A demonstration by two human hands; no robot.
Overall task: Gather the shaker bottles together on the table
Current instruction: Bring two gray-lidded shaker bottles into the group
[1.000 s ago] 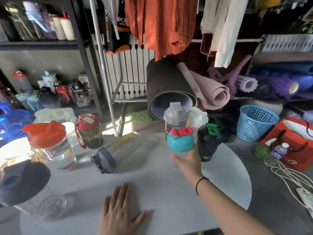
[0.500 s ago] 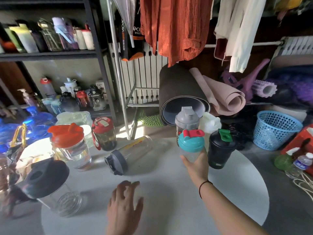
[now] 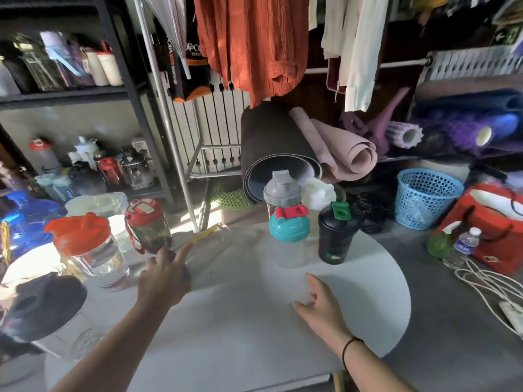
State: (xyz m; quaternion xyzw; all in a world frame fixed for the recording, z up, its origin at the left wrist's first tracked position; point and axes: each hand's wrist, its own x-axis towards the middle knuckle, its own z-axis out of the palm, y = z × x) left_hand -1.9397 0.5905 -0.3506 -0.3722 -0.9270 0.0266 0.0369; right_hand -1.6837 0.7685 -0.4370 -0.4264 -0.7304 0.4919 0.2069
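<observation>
Four shakers (image 3: pixel 288 233) upright, clustered | left hand (image 3: pixel 162 278) on toppled clear bottle (image 3: pixel 209 240) | right hand (image 3: pixel 319 304) spread

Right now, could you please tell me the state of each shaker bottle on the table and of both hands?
Teal-lidded shaker: upright, red flip cap shut.
Black shaker: upright, green cap shut.
Grey-lidded shaker: upright, cap shut.
White-lidded shaker: upright, mostly hidden.
Clear shaker: lying on its side.
Orange-lidded shaker: upright.
Left hand: reaching onto the clear shaker's lid end; grip unclear.
Right hand: open, empty.
</observation>
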